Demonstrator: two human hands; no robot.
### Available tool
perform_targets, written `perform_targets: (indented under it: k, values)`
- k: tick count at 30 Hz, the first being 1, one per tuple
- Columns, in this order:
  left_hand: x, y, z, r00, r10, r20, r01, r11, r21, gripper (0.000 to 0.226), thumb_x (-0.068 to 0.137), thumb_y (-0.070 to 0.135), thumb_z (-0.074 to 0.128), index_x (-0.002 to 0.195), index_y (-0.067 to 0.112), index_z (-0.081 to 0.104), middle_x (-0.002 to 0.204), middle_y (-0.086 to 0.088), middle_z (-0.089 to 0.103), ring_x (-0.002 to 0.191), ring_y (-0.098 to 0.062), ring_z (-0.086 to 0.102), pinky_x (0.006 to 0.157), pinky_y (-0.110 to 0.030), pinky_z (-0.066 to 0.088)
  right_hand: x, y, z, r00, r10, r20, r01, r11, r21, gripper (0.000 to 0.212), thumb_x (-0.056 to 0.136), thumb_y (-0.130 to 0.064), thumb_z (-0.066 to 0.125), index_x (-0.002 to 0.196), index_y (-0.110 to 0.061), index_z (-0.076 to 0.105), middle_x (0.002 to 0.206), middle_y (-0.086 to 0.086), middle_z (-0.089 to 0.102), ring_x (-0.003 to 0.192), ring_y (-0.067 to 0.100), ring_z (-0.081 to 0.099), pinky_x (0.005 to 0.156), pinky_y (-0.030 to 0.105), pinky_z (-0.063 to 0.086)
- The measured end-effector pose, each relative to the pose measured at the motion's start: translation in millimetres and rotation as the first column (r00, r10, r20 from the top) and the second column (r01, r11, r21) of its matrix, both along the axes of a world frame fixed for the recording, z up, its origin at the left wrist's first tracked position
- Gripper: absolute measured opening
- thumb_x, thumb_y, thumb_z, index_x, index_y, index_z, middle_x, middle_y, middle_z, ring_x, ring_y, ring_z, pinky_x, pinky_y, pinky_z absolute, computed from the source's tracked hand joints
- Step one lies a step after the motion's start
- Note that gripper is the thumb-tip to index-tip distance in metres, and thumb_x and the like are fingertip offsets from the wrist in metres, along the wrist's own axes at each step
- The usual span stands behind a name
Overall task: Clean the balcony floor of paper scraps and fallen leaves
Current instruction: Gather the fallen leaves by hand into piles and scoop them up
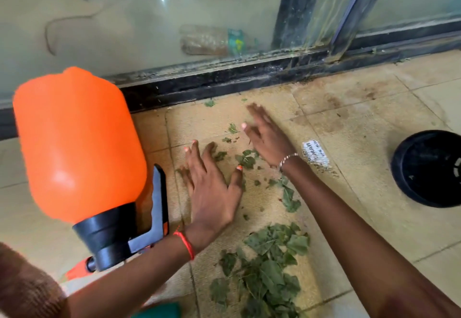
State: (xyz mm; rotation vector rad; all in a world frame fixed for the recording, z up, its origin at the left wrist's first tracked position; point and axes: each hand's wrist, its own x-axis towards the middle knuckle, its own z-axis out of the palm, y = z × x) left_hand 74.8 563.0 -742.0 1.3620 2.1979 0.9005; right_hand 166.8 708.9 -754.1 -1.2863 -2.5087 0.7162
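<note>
Our left hand (212,193) lies flat, fingers spread, among leaf bits (245,159) on the tiles (374,193); our right hand (267,138), blurred, is open. The leaf pile (267,275) runs lengthwise towards us, paper scrap (315,154) beside our right wrist

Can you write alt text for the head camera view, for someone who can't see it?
A person's left hand and right hand are spread open over scattered leaf bits on a tiled balcony floor, with a larger leaf pile nearer the camera. An orange sprayer lies left of them; a paper scrap and black pot lie right.
</note>
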Motion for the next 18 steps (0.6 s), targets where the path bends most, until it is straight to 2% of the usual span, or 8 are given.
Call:
perform_targets:
  k: [2,5,6,9,12,16,18]
  values:
    - [-2.1,-8.2,-0.3,0.998,0.06,0.005,-0.06,0.996,-0.069,0.09,0.078,0.059,0.023,0.151,0.014,-0.007,0.153,-0.003,-0.032,0.14,-0.016,-0.03,0.104,-0.033,-0.026,-11.4,22.2,-3.9,0.993,-0.061,0.098,0.06,0.998,0.021,0.057,0.1,-0.039,0.031,0.149,-0.015,0.014,0.158,0.002,0.002,0.144,0.016,0.002,0.115,0.033,0.007]
    - [-5.0,-15.3,-9.2,0.997,0.071,0.037,-0.064,0.984,-0.164,0.094,0.077,0.061,0.019,0.146,0.013,-0.024,0.135,-0.002,-0.05,0.127,-0.014,-0.046,0.087,-0.02,-0.04,-23.1,35.3,-9.6,0.978,-0.018,0.21,-0.004,0.995,0.101,0.06,0.099,-0.043,0.029,0.149,-0.014,0.015,0.157,0.003,0.004,0.144,0.016,0.002,0.115,0.029,-0.001]
    - [-6.7,-16.6,-11.3,0.997,0.074,0.036,-0.066,0.982,-0.176,0.094,0.077,0.061,0.019,0.146,0.012,-0.024,0.132,-0.001,-0.051,0.124,-0.013,-0.047,0.084,-0.017,-0.04,-25.8,34.3,-9.9,0.982,0.024,0.188,-0.045,0.993,0.109,0.058,0.099,-0.043,0.03,0.148,-0.015,0.018,0.157,0.002,0.007,0.144,0.015,0.004,0.114,0.027,-0.002]
    - [-9.1,-17.9,-14.9,0.998,0.064,0.017,-0.06,0.976,-0.208,0.094,0.078,0.06,0.017,0.144,0.01,-0.026,0.13,0.0,-0.051,0.125,-0.011,-0.046,0.088,-0.015,-0.039,-32.0,25.2,-8.8,0.985,0.17,-0.009,-0.169,0.985,0.036,0.048,0.099,-0.033,0.04,0.143,-0.018,0.033,0.154,-0.002,0.021,0.142,0.01,0.017,0.111,0.02,0.007]
    - [-8.1,-17.5,-16.6,0.998,0.06,-0.004,-0.059,0.97,-0.237,0.093,0.078,0.059,0.015,0.144,0.008,-0.027,0.129,0.001,-0.053,0.126,-0.012,-0.047,0.093,-0.018,-0.037,-46.5,25.6,-4.3,0.961,0.236,-0.143,-0.24,0.971,-0.012,0.047,0.097,-0.022,0.046,0.142,-0.016,0.035,0.153,-0.002,0.023,0.142,0.011,0.018,0.112,0.021,0.014]
    - [-6.3,-18.6,-16.2,0.999,0.045,0.009,-0.042,0.972,-0.233,0.09,0.08,0.058,0.014,0.143,0.009,-0.027,0.133,0.001,-0.051,0.126,-0.011,-0.048,0.097,-0.02,-0.036,-62.5,27.5,-1.7,0.958,0.283,-0.054,-0.284,0.959,-0.017,0.049,0.099,-0.02,0.042,0.145,-0.017,0.027,0.155,0.002,0.017,0.143,0.012,0.012,0.114,0.024,0.005]
    - [-6.9,-19.0,-15.6,0.999,0.042,0.015,-0.038,0.971,-0.234,0.09,0.08,0.057,0.014,0.144,0.009,-0.027,0.133,0.002,-0.05,0.125,-0.009,-0.048,0.097,-0.02,-0.035,-60.1,26.2,-6.3,0.942,0.335,-0.03,-0.335,0.942,0.019,0.046,0.099,-0.018,0.041,0.144,-0.016,0.031,0.153,0.001,0.023,0.142,0.011,0.016,0.117,0.028,0.007]
